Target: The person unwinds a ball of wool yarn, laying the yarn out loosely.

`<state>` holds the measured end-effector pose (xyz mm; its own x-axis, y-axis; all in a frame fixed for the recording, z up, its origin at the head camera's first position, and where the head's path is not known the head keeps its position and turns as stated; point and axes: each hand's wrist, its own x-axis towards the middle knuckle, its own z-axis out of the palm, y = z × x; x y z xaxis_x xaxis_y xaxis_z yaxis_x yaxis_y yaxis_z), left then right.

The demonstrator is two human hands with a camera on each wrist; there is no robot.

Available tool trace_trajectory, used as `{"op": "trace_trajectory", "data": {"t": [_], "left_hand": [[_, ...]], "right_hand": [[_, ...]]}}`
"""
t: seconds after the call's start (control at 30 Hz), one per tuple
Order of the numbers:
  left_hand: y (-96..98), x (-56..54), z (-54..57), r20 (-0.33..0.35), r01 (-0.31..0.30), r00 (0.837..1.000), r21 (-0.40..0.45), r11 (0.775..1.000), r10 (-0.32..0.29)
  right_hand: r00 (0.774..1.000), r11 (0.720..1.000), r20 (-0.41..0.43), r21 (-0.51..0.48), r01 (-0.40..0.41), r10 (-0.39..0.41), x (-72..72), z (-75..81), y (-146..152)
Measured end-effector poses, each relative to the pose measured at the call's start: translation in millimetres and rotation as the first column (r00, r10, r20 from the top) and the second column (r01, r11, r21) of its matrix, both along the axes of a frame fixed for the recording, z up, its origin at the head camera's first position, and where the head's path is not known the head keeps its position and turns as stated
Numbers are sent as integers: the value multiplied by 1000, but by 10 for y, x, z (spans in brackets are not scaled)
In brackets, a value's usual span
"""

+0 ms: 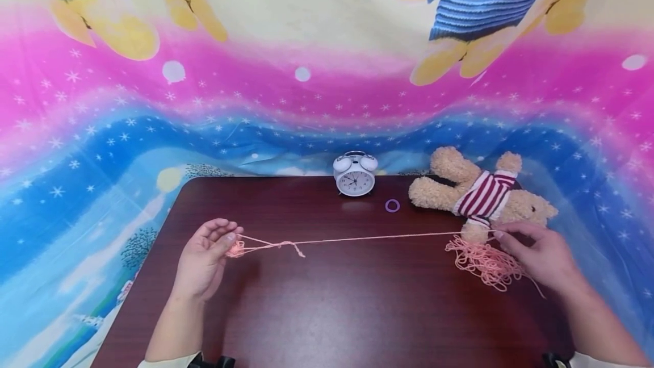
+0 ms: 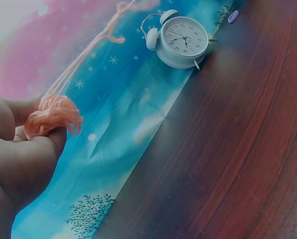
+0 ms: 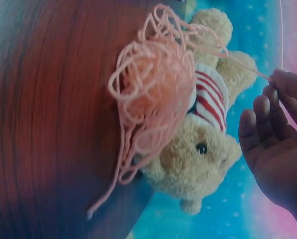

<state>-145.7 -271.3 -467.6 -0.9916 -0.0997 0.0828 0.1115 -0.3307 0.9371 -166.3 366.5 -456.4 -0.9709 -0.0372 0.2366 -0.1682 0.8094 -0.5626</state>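
A strand of pink yarn (image 1: 357, 238) runs taut above the table between both hands. My left hand (image 1: 201, 260) pinches a small bundle of yarn (image 2: 54, 117) between thumb and fingers, with a loop and a short loose tail beyond it. At the other end my right hand (image 1: 544, 257) pinches the strand between thumb and index finger. Beside and below that hand lies a loose, tangled heap of pink yarn (image 3: 156, 89). It partly overlaps the teddy bear in the right wrist view.
The teddy bear (image 1: 485, 200) in a striped shirt lies on its side at the right back. A white alarm clock (image 1: 355, 178) stands at the table's back edge, with a purple ring (image 1: 392, 205) close by. A printed cloth (image 1: 286, 152) hangs behind the dark table (image 1: 327, 311).
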Motion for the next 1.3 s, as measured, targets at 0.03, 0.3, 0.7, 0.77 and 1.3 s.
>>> {"op": "trace_trajectory", "data": {"t": [0.03,0.3,0.7,0.77,1.3], "left_hand": [[-10,0,5,0,-5,1000,6,1000,5],[-114,15,23,-16,-50,999,87,995,52],[-241,30,59,-51,-108,992,154,982,117],[-263,30,47,-52,-113,991,163,980,123],[-412,74,11,-89,-144,983,192,971,163]], "right_hand": [[1000,1000,3,-3,1,-1,5,0,25],[998,997,4,26,70,-70,89,4,250],[989,986,47,95,137,-142,143,-83,557],[985,985,82,98,143,-151,154,-85,592],[966,967,105,119,226,-238,184,-111,752]]}}
